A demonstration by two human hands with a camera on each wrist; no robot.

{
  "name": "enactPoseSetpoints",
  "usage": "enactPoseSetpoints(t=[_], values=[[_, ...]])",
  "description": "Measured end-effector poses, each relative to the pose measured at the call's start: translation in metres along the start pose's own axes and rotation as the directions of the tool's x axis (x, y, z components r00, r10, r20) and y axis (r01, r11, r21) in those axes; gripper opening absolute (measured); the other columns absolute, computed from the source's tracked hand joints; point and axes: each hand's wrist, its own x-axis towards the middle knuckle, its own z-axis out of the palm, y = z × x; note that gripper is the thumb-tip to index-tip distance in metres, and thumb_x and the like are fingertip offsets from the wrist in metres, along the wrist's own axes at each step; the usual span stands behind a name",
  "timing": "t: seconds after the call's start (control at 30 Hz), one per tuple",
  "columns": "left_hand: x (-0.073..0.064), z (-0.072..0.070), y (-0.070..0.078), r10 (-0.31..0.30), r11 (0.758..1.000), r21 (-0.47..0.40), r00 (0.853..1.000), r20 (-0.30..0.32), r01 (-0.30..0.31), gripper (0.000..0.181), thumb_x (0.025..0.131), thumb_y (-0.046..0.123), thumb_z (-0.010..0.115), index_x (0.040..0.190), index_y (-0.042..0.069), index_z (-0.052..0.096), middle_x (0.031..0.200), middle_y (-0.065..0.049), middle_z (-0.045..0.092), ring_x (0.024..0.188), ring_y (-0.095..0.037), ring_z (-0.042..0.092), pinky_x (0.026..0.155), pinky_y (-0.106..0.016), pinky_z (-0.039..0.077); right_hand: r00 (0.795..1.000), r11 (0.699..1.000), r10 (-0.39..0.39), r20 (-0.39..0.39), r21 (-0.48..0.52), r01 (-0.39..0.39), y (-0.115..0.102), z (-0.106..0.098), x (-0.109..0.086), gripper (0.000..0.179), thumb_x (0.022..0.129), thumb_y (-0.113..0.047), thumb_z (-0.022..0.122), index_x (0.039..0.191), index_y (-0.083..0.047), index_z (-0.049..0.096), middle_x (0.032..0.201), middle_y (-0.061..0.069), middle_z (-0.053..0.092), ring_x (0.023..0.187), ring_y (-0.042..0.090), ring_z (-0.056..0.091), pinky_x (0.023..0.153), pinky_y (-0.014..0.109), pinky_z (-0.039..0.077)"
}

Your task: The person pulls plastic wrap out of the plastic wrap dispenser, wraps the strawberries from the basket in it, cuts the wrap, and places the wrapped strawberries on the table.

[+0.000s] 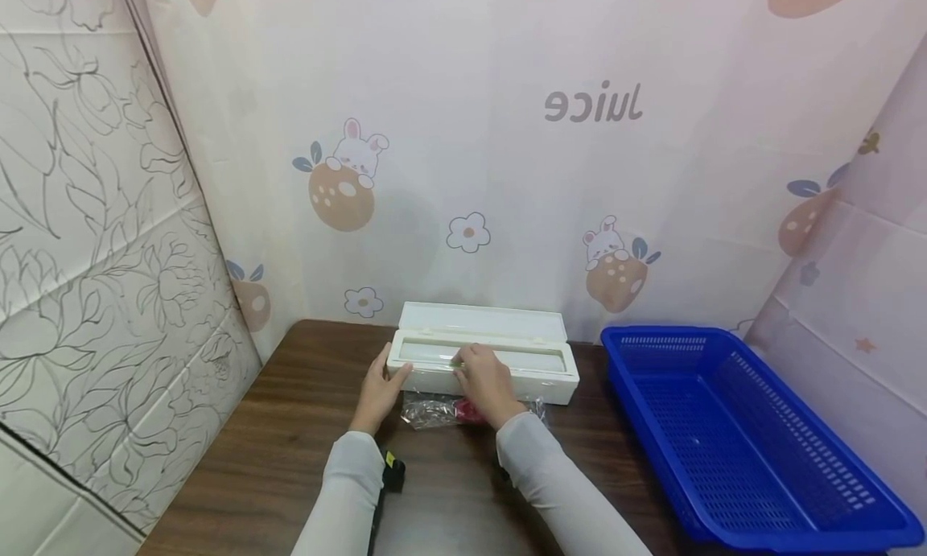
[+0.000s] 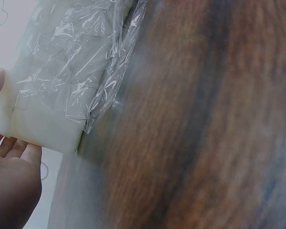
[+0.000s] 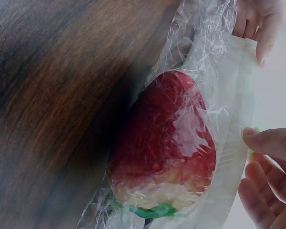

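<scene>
A long white cling-film dispenser (image 1: 554, 389) lies on the table, its lid (image 1: 481, 321) raised at the back. My left hand (image 1: 380, 391) grips the dispenser's left end, thumb on top and fingers around the end, as the left wrist view also shows. At the middle of the front edge, my right hand (image 1: 487, 379) pinches a small green piece (image 3: 250, 151), mostly hidden by the fingers. Clear film (image 1: 427, 412) hangs over the dispenser's front. Under or within this film lies a red fruit (image 3: 169, 138) with a pale base and green leaves, below the right hand.
A blue plastic basket (image 1: 655, 467) stands on the right of the brown wooden table (image 1: 290, 395). Behind the dispenser hangs a printed curtain (image 1: 463, 137), and another with drawn flowers (image 1: 109, 258) is on the left. A black wrist-worn device (image 1: 394, 474) shows beside the left sleeve.
</scene>
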Motion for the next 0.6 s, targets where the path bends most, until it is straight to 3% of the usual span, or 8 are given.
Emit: enactPoseSetpoints(t=[0.6], values=[[0.0005,-0.0001,-0.0005,0.019,1.0,-0.013,1.0,-0.002,-0.019,0.076,0.099,0.029,0.066,0.157,0.0,0.025,0.16,-0.023,0.023,0.148,-0.035,0.022,0.119,-0.046,0.023,0.999,0.999,-0.042,0.01,-0.012,0.042,-0.0021,-0.0007,0.0017,0.019,0.084,-0.006,0.079,0.1,-0.016,0.073,0.109,0.001,0.07,0.103,0.022,0.065,0.074,0.04,0.058]])
